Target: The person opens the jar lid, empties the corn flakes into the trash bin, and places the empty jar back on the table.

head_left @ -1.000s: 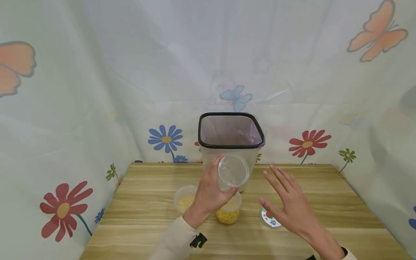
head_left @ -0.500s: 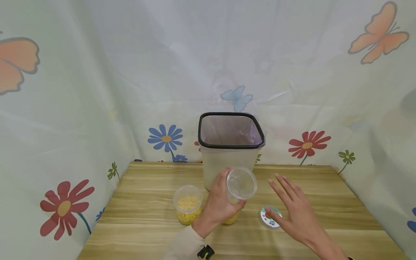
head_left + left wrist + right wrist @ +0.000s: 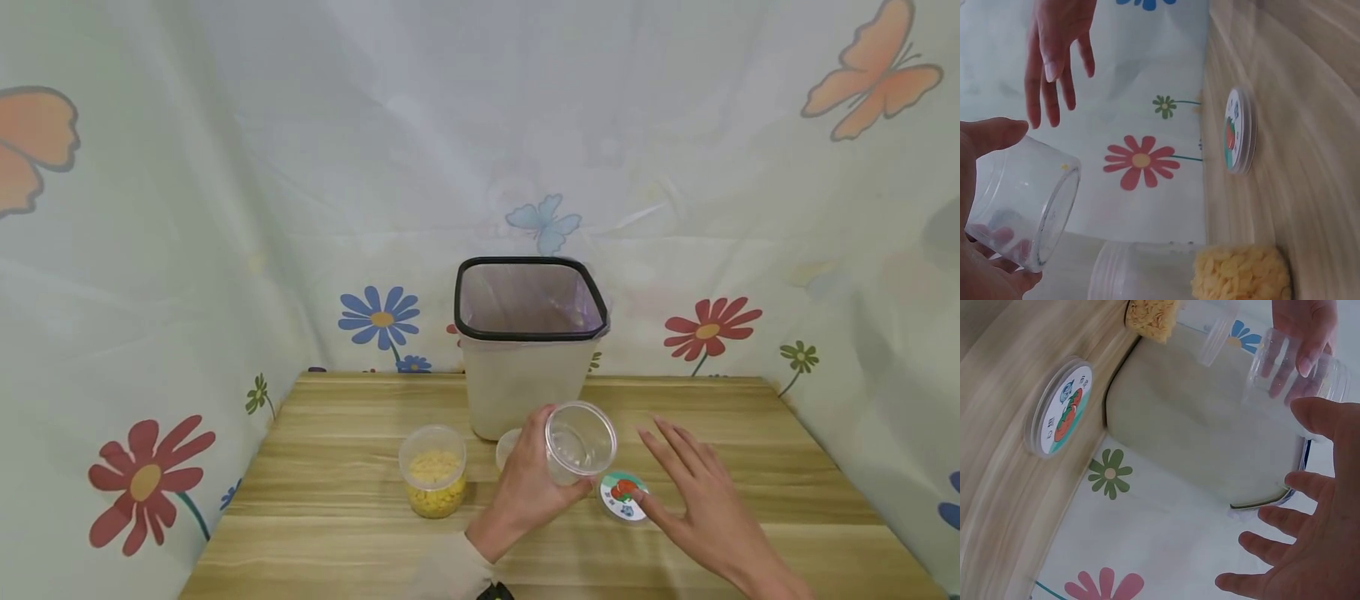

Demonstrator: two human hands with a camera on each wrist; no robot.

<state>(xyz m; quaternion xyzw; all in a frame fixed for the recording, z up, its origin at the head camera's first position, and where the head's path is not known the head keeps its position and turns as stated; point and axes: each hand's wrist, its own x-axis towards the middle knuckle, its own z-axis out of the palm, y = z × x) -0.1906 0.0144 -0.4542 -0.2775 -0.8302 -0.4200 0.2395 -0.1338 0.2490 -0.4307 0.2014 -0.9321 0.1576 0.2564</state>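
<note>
I see from afar the left hand (image 3: 528,490) curled round a tilted cup (image 3: 580,440), the right hand (image 3: 703,504), fingers spread and holding nothing, near the lid (image 3: 620,497)

Pale floral curtain (image 3: 420,167) with butterflies (image 3: 873,75) around wood-grain tabletop (image 3: 322,467)

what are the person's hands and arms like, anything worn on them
Both the left hand and right hand are bare, with no gloves or rings showing. The left arm has a pale cream sleeve, with a small black piece at the wrist, cut off by the picture's edge. No sleeve shows on the right.
</note>
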